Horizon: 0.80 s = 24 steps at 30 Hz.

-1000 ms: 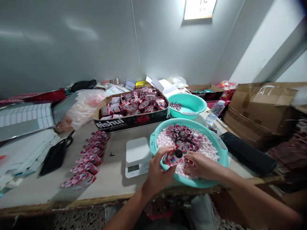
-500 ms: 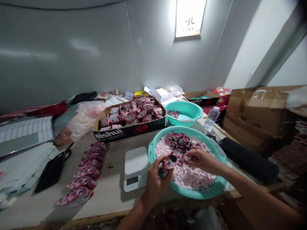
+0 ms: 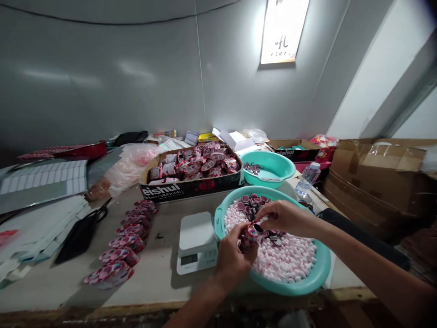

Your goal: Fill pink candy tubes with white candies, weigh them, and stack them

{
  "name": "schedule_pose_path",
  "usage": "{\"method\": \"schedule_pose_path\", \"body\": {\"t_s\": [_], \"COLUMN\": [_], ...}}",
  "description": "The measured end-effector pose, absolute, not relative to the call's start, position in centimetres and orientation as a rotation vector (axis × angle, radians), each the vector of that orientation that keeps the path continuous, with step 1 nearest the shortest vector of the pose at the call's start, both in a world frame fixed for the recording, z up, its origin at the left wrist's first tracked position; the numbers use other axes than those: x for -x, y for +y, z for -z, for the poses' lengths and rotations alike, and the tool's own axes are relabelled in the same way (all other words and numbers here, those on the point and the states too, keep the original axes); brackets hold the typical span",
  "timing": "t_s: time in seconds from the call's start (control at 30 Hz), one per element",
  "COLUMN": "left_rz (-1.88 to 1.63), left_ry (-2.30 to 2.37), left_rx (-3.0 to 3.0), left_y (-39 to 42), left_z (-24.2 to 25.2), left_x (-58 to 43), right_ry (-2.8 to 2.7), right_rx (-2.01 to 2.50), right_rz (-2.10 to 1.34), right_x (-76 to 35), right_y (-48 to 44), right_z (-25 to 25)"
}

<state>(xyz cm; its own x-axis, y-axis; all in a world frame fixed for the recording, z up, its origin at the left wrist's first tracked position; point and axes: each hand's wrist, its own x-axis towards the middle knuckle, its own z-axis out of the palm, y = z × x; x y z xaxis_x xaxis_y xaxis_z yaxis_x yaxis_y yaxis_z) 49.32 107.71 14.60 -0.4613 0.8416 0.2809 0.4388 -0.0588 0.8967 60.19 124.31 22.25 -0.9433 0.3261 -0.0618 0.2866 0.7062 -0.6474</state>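
My left hand (image 3: 234, 257) is wrapped round a small pink-and-red patterned container (image 3: 251, 232), its dark round opening turned up. Right at that opening is my right hand (image 3: 285, 218), fingers pinched with small white pieces (image 3: 263, 219) partly showing between them. Both hands are over a turquoise basin (image 3: 300, 287). Inside it lie many small white-and-pink candy-like pieces (image 3: 287, 262) and a heap of dark maroon round caps (image 3: 253, 202), partly covered by my hands.
A white digital scale (image 3: 196, 232) stands left of the basin. Patterned containers (image 3: 118, 255) line the table further left. Behind are a cardboard tray (image 3: 191, 193) of similar containers, a second turquoise basin (image 3: 280, 171) with caps, and a water bottle (image 3: 307, 178).
My right hand has risen from the pieces in the basin to the container's opening. The container in my left hand is tilted differently. The view has shifted slightly.
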Motion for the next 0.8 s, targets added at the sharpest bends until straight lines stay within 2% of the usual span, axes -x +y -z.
{"method": "schedule_pose_path", "body": {"t_s": [0.17,0.8], "left_rz": [-1.556,-1.598], "left_ry": [1.798,1.813], "left_rx": [-1.28,-1.221], "left_y": [108.0,109.0], "left_z": [-15.0,-15.0], "left_x": [-49.5,-50.2], "right_ry": [-2.923,-2.882], "right_rx": [0.465,0.463], "right_rz": [-0.94,-1.018], "right_x": [-60.1,-59.5], "right_y": [124.4,124.5], "right_z": [-22.3,-24.0]}}
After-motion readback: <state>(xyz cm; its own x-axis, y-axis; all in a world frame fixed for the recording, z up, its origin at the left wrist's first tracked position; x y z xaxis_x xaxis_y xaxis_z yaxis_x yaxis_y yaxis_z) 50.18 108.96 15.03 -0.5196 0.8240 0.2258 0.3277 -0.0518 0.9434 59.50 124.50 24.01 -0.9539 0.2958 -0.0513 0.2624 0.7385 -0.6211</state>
